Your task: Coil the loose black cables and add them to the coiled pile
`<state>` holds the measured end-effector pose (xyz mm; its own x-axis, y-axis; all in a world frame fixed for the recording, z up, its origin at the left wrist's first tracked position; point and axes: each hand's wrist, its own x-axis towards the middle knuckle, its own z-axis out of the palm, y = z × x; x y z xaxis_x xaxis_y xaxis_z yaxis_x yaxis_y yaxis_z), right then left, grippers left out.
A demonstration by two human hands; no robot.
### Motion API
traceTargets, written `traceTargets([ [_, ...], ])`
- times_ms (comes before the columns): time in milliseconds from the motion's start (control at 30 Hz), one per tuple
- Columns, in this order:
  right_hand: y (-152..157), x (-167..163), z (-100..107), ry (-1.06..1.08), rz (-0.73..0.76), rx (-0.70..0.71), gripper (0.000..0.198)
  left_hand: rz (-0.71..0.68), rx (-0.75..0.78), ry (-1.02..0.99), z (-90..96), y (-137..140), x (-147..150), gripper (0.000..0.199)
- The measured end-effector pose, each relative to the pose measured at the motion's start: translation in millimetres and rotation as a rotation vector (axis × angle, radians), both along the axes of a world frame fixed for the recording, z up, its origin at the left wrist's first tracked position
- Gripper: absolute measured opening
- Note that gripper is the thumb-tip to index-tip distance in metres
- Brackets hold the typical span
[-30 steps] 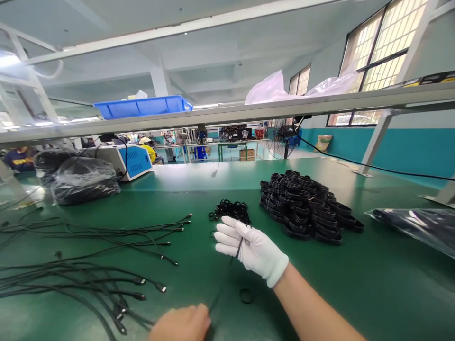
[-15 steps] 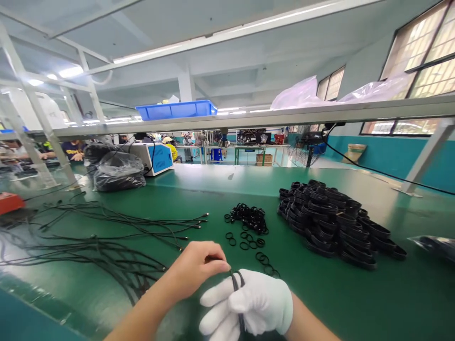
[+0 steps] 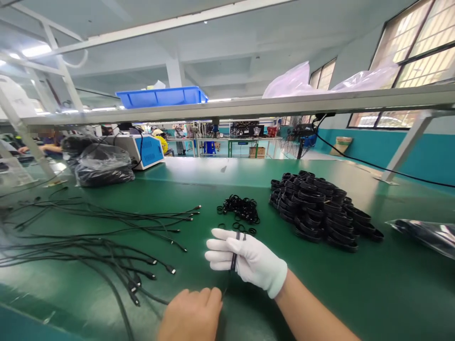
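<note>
My right hand [image 3: 250, 258], in a white glove, has a black cable [image 3: 233, 261] looped across its fingers. Its thumb presses on the loop while the fingertips point left. Below it, my bare left hand [image 3: 194, 312] is closed around a length of the same cable, partly hidden by the fingers. Beyond the glove lies a pile of small black rings [image 3: 241, 208], with several loose ones in front. Loose black cables [image 3: 103, 248] with metal-tipped plugs spread over the green table [image 3: 170, 189] at the left.
A heap of coiled black cables [image 3: 316, 208] stands at the right, beside a clear plastic bag [image 3: 423, 232]. Black bags [image 3: 104, 163] and a blue-and-white machine [image 3: 151, 150] are at the back left. A shelf [image 3: 231, 111] crosses overhead, bearing a blue tray [image 3: 161, 98].
My left hand has moved down and toward me, away from the right thumb, drawing the cable. The gloved hand has risen, its fingers now straighter and level. The view has shifted slightly.
</note>
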<state>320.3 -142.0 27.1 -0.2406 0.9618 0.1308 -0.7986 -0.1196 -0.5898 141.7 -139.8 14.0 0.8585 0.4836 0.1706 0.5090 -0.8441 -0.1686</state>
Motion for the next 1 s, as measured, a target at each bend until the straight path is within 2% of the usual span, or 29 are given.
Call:
traceTargets([
  [67,-1.5,-2.1,-7.3,-0.135,-0.013,-0.063,0.040,0.002,-0.029,-0.018,22.7,1.2,4.1,0.021],
  [133,-5.6,-4.8,-12.5,-0.224,0.122,-0.063,0.046,0.022,-0.135,-0.067,50.2,14.3,6.3,0.011],
  [167,-8.2,-6.4,-13.9,-0.239,0.232,-0.043,0.047,0.017,-0.229,-0.111,62.9,23.8,7.2,0.006],
  [233,-13.6,-9.8,-15.0,-0.225,0.434,-0.007,0.048,-0.008,-0.511,-0.241,79.8,44.1,9.7,0.007],
  [267,-15.9,-11.5,-14.9,-0.211,0.497,-0.008,0.049,-0.023,-0.687,-0.311,82.4,52.8,11.5,0.010],
  [333,-18.6,-14.8,-14.3,-0.186,0.531,-0.030,0.052,-0.043,-0.966,-0.424,75.4,64.0,15.8,0.010],
  [400,-18.5,-17.2,-12.2,-0.153,0.474,-0.019,0.054,-0.043,-1.088,-0.523,56.6,66.6,18.9,0.011],
  [500,-14.5,-18.1,-4.4,-0.021,0.357,0.045,0.041,-0.027,-1.007,-0.587,24.0,62.3,13.9,0.021],
  [567,-11.2,-16.3,3.1,0.089,0.289,0.062,0.033,0.033,-0.783,-0.504,8.8,58.7,4.3,0.026],
  [667,-7.2,-10.9,11.6,0.151,0.132,0.064,0.034,0.168,-0.347,-0.252,-0.8,48.9,-8.0,0.029],
  [733,-5.1,-7.4,12.0,0.103,0.016,0.045,0.032,0.193,-0.186,-0.116,-1.6,36.3,-8.6,0.027],
  [867,-1.9,-6.9,1.1,-0.099,-0.170,-0.097,0.046,0.098,-0.073,-0.062,5.6,11.4,5.3,0.026],
  [933,-2.1,-9.5,-5.4,-0.193,-0.152,-0.144,0.047,0.045,-0.075,-0.076,17.0,10.4,11.1,0.021],
  [1000,-4.0,-12.3,-10.0,-0.264,-0.011,-0.124,0.041,-0.009,-0.131,-0.101,33.7,19.6,11.4,0.012],
])
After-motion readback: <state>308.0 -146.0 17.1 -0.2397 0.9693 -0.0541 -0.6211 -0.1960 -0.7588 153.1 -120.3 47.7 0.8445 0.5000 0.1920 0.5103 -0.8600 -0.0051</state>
